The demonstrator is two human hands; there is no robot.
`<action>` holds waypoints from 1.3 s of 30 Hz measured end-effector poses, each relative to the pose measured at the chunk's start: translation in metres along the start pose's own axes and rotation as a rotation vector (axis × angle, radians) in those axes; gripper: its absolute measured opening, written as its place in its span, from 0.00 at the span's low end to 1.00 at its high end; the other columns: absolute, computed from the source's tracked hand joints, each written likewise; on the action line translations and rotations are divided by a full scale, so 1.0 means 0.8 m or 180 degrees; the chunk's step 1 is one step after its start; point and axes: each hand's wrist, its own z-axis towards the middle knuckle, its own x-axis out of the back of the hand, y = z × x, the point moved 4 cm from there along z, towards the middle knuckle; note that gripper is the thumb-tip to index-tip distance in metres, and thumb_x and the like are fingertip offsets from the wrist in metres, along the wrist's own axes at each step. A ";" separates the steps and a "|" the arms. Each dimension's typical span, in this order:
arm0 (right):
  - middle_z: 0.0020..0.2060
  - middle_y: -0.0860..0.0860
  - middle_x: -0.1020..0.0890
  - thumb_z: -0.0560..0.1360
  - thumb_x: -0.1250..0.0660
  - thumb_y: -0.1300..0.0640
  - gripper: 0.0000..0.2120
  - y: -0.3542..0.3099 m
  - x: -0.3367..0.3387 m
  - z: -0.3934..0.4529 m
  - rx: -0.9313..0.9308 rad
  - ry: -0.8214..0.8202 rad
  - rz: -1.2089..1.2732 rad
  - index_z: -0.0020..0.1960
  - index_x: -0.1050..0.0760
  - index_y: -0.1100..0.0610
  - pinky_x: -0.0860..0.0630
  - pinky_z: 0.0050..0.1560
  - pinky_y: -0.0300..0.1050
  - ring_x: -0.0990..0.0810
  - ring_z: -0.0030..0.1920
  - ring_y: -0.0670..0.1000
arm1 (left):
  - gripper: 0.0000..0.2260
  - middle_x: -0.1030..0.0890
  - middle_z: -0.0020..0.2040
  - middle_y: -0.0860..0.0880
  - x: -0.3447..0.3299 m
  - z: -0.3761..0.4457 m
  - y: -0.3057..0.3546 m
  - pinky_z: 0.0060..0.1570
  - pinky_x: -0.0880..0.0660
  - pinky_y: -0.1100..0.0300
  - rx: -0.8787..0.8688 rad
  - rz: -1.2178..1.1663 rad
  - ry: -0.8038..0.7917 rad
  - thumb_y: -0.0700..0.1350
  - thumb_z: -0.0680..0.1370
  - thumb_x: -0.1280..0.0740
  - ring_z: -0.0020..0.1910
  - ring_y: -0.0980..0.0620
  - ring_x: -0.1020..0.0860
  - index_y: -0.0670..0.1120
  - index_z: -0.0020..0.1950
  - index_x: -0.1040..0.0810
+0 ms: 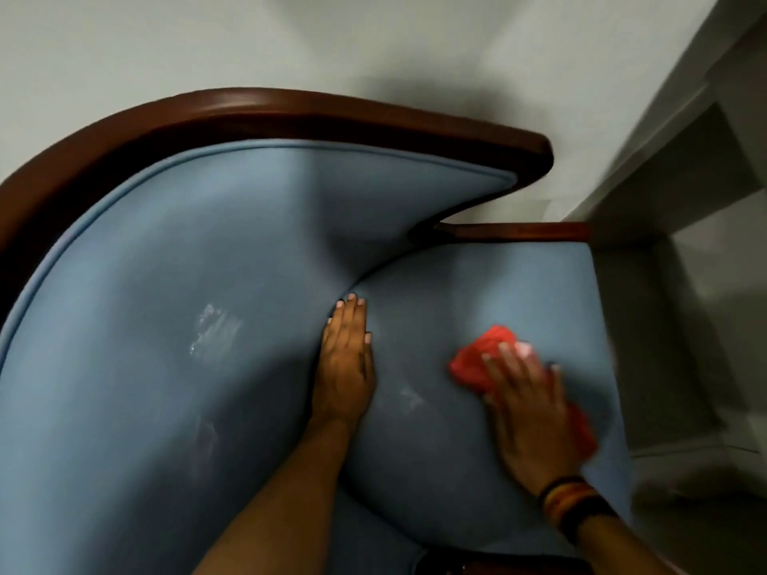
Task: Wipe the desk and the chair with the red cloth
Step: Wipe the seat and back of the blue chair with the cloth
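Note:
A blue upholstered chair (174, 251) with a dark wooden frame fills the head view, seen from above. My right hand (527, 412) lies flat on the red cloth (477, 359), pressing it onto the blue seat cushion at the right; the cloth shows past my fingertips and beside my wrist. My left hand (346, 359) rests flat with fingers together in the crease where the seat meets the backrest, holding nothing. Whitish marks show on the backrest fabric to the left and on the seat between my hands.
The chair's dark wooden top rail (257, 107) curves along the back against a pale wall (373, 39). A grey desk or cabinet edge (680, 130) stands close at the right of the seat. Bracelets sit on my right wrist.

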 end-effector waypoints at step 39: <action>0.83 0.55 0.43 0.84 0.54 0.41 0.33 0.062 0.007 0.114 -0.0158 0.0278 0.0039 0.83 0.47 0.57 0.50 0.82 0.66 0.46 0.84 0.56 | 0.34 0.47 0.86 0.39 -0.151 -0.180 0.208 0.81 0.44 0.39 0.2391 0.1036 0.0030 0.55 0.85 0.44 0.85 0.39 0.45 0.38 0.85 0.47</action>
